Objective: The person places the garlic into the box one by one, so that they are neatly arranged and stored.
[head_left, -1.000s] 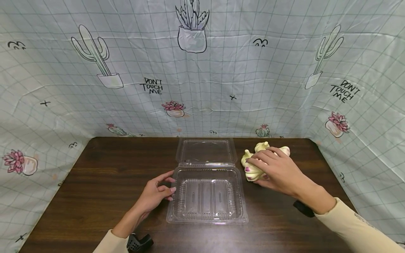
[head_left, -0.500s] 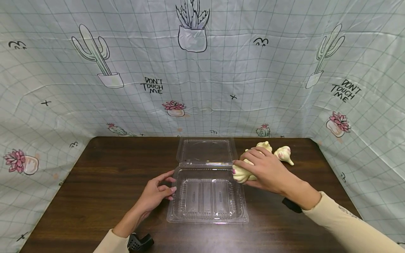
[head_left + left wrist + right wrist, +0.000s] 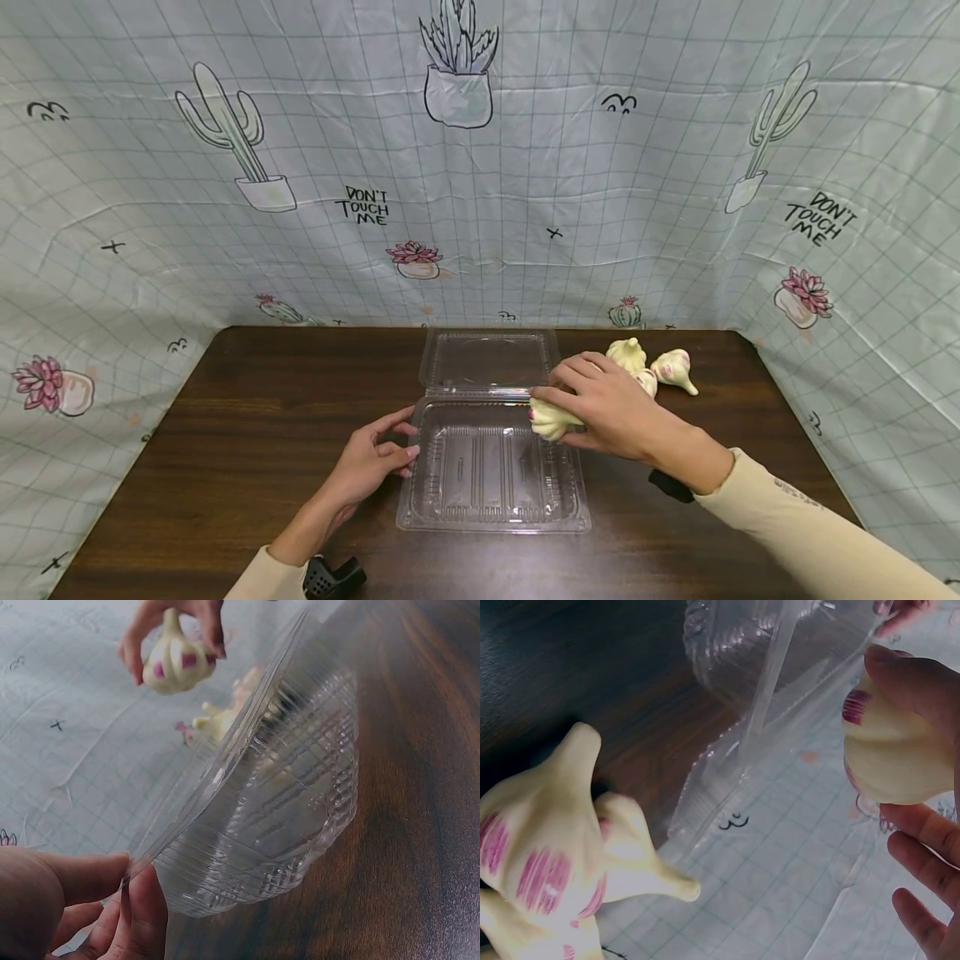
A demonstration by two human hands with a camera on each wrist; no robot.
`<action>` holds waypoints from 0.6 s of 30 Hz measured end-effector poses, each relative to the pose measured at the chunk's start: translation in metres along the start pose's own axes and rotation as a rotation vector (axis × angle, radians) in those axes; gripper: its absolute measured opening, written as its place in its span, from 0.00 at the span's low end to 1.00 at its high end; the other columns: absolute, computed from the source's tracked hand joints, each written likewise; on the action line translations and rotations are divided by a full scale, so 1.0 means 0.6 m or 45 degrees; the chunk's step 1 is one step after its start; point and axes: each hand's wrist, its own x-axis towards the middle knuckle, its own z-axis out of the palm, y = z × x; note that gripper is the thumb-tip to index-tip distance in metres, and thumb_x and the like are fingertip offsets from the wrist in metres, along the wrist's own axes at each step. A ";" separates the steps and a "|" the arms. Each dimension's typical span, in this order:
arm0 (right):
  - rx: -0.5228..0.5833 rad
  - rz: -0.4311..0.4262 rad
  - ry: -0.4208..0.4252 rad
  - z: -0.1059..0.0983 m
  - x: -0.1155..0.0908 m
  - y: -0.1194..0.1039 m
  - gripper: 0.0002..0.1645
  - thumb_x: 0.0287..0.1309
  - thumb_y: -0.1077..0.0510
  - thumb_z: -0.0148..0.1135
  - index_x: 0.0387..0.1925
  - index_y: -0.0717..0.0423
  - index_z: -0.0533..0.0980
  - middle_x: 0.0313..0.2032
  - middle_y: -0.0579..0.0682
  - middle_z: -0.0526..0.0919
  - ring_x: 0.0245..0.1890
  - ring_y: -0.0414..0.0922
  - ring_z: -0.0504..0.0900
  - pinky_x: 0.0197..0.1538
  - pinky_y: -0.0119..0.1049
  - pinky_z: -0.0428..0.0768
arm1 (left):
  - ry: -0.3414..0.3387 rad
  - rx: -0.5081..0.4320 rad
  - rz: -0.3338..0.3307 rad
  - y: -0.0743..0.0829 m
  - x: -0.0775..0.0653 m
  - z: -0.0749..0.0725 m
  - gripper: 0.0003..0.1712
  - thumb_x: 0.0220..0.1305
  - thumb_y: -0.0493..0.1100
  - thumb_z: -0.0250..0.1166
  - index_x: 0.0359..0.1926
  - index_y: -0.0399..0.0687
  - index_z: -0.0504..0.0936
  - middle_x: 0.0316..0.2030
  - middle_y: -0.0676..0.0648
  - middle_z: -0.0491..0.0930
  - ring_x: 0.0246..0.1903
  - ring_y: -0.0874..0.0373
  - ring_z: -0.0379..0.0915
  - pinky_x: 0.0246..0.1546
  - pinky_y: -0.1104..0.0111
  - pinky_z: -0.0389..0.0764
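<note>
My right hand [image 3: 607, 408] grips a pale garlic bulb [image 3: 551, 419] with purple patches, holding it at the right rim of a clear plastic clamshell container [image 3: 495, 475]. In the left wrist view that garlic bulb [image 3: 180, 664] hangs above the rim, pinched between thumb and fingers. My left hand [image 3: 369, 458] pinches the container's left rim between thumb and fingers, as the left wrist view shows up close. The container stands with its lid [image 3: 491, 358] laid back. Several more garlic bulbs [image 3: 673, 367] lie on the table right of the lid, partly hidden behind my right hand.
A dark wooden table [image 3: 277, 417] carries everything. Behind it and at both sides hangs a pale gridded cloth [image 3: 487, 208] printed with cacti and lettering. A black wrist device [image 3: 333, 577] sits at my left cuff.
My right hand has moved left with the garlic bulb, from the pile to over the container's right edge. Other bulbs have come into view behind it. My left hand stays put.
</note>
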 end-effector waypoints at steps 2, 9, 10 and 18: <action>0.002 0.004 -0.005 0.001 0.004 -0.003 0.45 0.29 0.39 0.92 0.53 0.48 0.83 0.44 0.47 0.82 0.48 0.51 0.82 0.59 0.48 0.81 | 0.002 0.002 -0.004 0.000 0.000 0.000 0.35 0.73 0.28 0.65 0.77 0.31 0.66 0.59 0.33 0.75 0.31 0.60 0.80 0.35 0.71 0.86; -0.002 0.008 -0.060 0.007 0.019 -0.012 0.44 0.31 0.39 0.91 0.53 0.44 0.83 0.43 0.44 0.79 0.48 0.50 0.81 0.60 0.46 0.80 | 0.008 -0.005 -0.012 -0.001 0.000 0.001 0.35 0.72 0.28 0.65 0.76 0.32 0.67 0.58 0.33 0.75 0.31 0.60 0.80 0.35 0.71 0.86; -0.008 0.004 -0.072 0.008 0.022 -0.013 0.43 0.31 0.39 0.90 0.53 0.44 0.83 0.43 0.44 0.79 0.48 0.50 0.81 0.60 0.46 0.80 | 0.009 -0.008 -0.012 -0.001 0.000 0.001 0.35 0.72 0.28 0.65 0.76 0.31 0.67 0.58 0.33 0.75 0.31 0.60 0.80 0.35 0.71 0.86; -0.097 -0.077 -0.159 0.014 0.045 -0.024 0.43 0.36 0.33 0.87 0.55 0.44 0.84 0.45 0.46 0.81 0.49 0.49 0.80 0.60 0.45 0.79 | 0.005 -0.033 -0.005 -0.001 0.001 0.000 0.35 0.72 0.27 0.65 0.76 0.31 0.66 0.57 0.33 0.75 0.30 0.61 0.80 0.34 0.71 0.87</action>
